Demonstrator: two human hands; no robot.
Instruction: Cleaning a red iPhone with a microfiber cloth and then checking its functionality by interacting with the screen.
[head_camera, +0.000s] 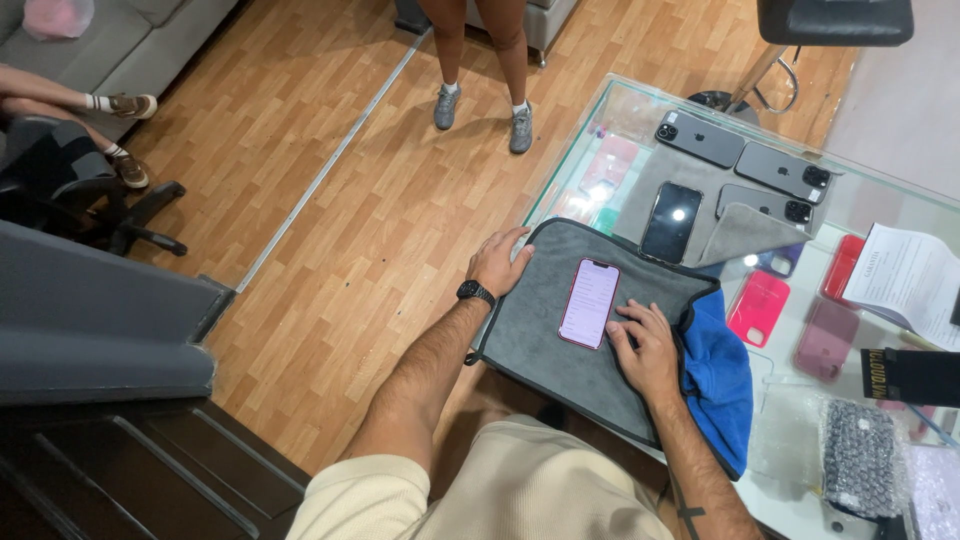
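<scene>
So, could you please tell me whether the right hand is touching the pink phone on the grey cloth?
Touching. The head view shows the right hand with fingertips meeting the lower right edge of the pink phone.

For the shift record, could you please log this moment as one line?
left hand: flat on grey microfibre cloth | right hand: fingertips beside pink-edged, lit smartphone | surface: glass counter

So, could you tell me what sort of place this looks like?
Probably a phone shop or repair counter: a glass counter holds several phones, coloured phone cases lie beneath it, and one phone rests on a grey cloth.
</scene>
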